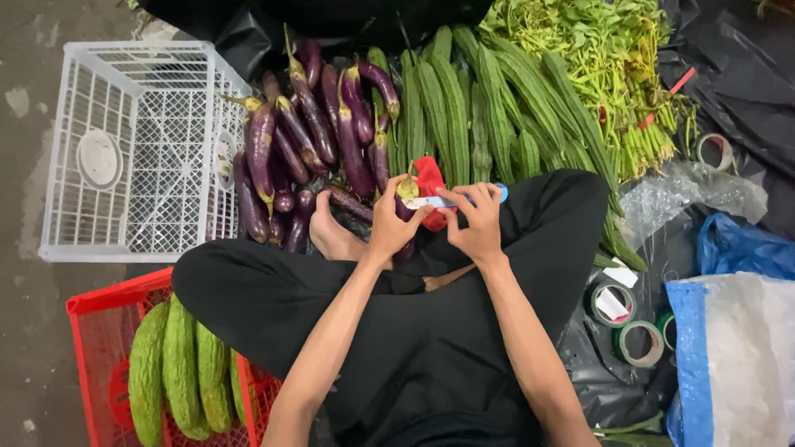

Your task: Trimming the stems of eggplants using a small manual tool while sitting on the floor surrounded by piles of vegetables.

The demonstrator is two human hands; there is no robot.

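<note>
We grip an eggplant (pixel 406 199) in our left hand (pixel 389 225), and our right hand (pixel 479 222) pinches a strip of tape (pixel 431 202) against it. A red tape dispenser (pixel 431 186) sits just behind our fingers. Beyond our hands lie piled eggplants (pixel 315 141), ridged gourds (pixel 489 108), then leafy greens (pixel 596 50).

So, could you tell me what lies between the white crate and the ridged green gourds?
In the head view, a pile of long purple eggplants lies between the white crate and the ridged green gourds.
</note>
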